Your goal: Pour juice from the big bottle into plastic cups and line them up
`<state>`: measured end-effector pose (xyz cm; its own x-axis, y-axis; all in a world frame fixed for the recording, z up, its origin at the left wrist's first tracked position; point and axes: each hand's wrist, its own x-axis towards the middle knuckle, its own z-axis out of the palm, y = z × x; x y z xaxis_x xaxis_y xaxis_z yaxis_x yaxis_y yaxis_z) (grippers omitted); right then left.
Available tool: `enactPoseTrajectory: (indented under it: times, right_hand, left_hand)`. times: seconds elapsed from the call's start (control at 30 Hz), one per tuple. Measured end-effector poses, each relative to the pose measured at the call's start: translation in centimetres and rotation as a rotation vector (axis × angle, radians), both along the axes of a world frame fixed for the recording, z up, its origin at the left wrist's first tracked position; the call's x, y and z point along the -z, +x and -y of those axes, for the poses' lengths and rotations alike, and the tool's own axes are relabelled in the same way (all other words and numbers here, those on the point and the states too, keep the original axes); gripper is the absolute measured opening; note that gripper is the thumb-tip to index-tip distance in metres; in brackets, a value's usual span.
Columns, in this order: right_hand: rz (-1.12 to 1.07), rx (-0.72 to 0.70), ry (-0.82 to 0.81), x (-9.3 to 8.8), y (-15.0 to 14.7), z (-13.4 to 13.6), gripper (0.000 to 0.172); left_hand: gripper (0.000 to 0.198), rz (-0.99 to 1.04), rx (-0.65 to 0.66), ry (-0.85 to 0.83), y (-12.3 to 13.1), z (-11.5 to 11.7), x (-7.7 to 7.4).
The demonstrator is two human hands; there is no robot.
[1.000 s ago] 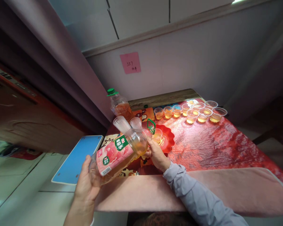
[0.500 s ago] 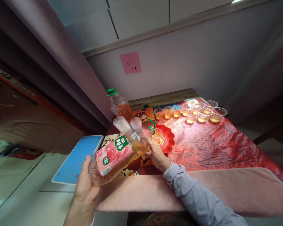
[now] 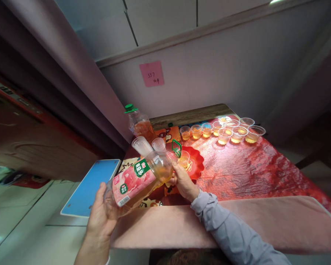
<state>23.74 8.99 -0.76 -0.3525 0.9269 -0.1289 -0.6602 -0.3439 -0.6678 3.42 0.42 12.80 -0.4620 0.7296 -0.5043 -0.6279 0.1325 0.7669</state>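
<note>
My left hand cups the base of a large juice bottle with a pink label, tilted so its neck points toward a small clear cup. The cup stands on a red scalloped plate and holds some amber juice. My right hand is closed around the bottle's neck near its green handle ring, right beside the cup. Amber liquid sits in the bottle's shoulder.
Several filled clear cups stand in a group at the table's far side on a red cloth. A second bottle with a green cap and stacked empty cups stand behind. A blue panel lies left.
</note>
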Motion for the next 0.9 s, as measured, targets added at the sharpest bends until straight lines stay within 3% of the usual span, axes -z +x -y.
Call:
enactPoseTrajectory:
  times: [0.5, 0.7, 0.9]
  right_hand:
    - [0.034, -0.001, 0.005, -0.1, -0.2, 0.0, 0.077]
    - [0.080, 0.096, 0.044, -0.9, 0.4, 0.3, 0.070]
    - [0.222, 0.145, 0.111, -1.0, 0.4, 0.5, 0.079]
  left_hand:
    - [0.057, -0.178, 0.003, -0.084, -0.7, 0.1, 0.8]
    - [0.057, -0.070, -0.027, 0.008, -2.2, 0.1, 3.8]
    - [0.053, 0.035, 0.050, 0.129, -3.4, 0.5, 7.7]
